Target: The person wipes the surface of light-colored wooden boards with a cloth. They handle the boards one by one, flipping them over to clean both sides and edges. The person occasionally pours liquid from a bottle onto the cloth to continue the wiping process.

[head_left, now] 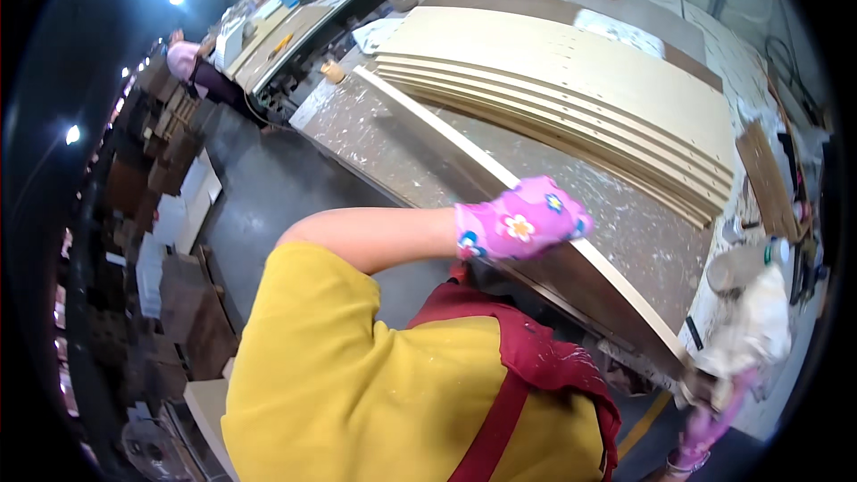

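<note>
My left hand (527,221), in a pink glove with flower prints, is closed over the upper edge of a long wooden board (616,281). The board stands on its edge, slanting across the worktable (357,125), its pale narrow side facing up. Low at the right, my right hand (714,419), also in a pink glove, is closed on a crumpled white cloth (754,330) by the near end of the board. Motion blurs that hand, and its fingertips are partly hidden.
A stack of pale boards (571,80) with small holes lies beyond the standing board. A small orange-capped bottle (332,71) sits at the table's left corner. Brown cardboard (768,183) leans at right. Another person (186,62) stands at a far bench.
</note>
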Tool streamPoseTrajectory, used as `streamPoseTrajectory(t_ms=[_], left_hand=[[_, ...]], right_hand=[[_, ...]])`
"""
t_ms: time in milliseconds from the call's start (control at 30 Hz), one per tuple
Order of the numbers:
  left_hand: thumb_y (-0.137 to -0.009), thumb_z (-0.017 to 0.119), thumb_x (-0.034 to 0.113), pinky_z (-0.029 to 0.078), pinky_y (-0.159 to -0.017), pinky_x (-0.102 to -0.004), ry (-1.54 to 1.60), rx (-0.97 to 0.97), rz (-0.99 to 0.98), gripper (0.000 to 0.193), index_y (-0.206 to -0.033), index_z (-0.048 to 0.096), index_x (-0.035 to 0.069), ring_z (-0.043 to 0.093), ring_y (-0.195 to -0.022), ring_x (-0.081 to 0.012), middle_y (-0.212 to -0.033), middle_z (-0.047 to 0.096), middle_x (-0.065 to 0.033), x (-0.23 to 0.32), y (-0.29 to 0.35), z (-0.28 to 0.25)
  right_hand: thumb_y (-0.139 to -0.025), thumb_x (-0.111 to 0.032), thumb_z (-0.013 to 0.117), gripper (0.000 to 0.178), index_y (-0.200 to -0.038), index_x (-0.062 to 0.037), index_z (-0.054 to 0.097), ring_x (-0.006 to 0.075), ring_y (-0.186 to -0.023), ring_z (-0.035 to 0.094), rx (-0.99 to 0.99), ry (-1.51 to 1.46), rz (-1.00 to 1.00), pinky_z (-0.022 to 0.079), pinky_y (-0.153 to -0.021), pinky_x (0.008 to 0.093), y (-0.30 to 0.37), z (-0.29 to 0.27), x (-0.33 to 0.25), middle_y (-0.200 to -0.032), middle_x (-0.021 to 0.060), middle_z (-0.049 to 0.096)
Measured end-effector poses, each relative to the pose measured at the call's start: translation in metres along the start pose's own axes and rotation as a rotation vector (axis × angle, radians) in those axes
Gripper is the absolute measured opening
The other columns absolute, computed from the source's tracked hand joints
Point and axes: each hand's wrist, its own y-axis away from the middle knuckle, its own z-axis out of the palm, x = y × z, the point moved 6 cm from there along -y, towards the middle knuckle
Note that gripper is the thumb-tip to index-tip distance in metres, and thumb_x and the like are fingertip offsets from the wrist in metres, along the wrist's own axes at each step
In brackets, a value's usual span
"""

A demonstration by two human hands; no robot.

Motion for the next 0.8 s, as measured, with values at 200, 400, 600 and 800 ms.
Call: streamPoseTrajectory(t_ms=[200, 400, 600, 800], left_hand=[[-0.067, 0.073, 0.036, 0.05, -0.065, -0.0415, -0.226, 0.325, -0.09, 0.035, -0.081, 0.059, 0.007, 0.064, -0.071, -0.0307, -0.071, 0.061, -0.011, -0.091, 0.095, -0.054], [-0.066, 0.076, 0.041, 0.049, -0.07, -0.0392, -0.304, 0.225, -0.259, 0.038, -0.084, 0.064, 0.011, 0.065, -0.085, -0.0247, -0.082, 0.064, -0.0062, -0.172, 0.169, -0.076], [-0.064, 0.078, 0.036, 0.049, -0.07, -0.0364, -0.132, 0.372, -0.268, 0.031, -0.078, 0.064, 0.012, 0.065, -0.079, -0.0227, -0.076, 0.063, -0.0052, -0.195, 0.171, -0.076], [-0.063, 0.075, 0.042, 0.05, -0.069, -0.0387, 0.068, 0.293, -0.115, 0.037, -0.079, 0.064, 0.01, 0.064, -0.075, -0.0269, -0.073, 0.063, -0.0073, -0.215, 0.174, -0.075]], right_hand=[[-0.077, -0.01, 0.048, 0.046, -0.121, 0.0036, 0.051, 0.0428, -0.107, 0.053, -0.291, 0.938, 0.271, 0.041, -0.095, 0.0455, -0.073, 0.09, 0.03, -0.116, 0.0238, 0.054], [-0.067, 0.01, 0.054, 0.06, -0.126, 0.0002, 0.047, 0.0453, -0.098, 0.056, -0.572, 1.022, 0.082, 0.045, -0.087, 0.0477, -0.178, 0.273, 0.038, -0.11, 0.0272, 0.055], [-0.071, -0.002, 0.063, 0.051, -0.121, 0.0004, 0.051, 0.0429, -0.079, 0.059, -0.52, 0.732, -0.192, 0.05, -0.071, 0.0429, -0.283, 0.379, 0.091, -0.098, 0.0235, 0.061], [-0.085, -0.038, 0.063, 0.062, -0.128, 0.0037, 0.047, 0.012, -0.086, 0.056, -0.253, 0.314, 0.298, 0.045, -0.073, 0.0245, -0.411, 0.359, 0.101, -0.1, 0.0043, 0.062]])
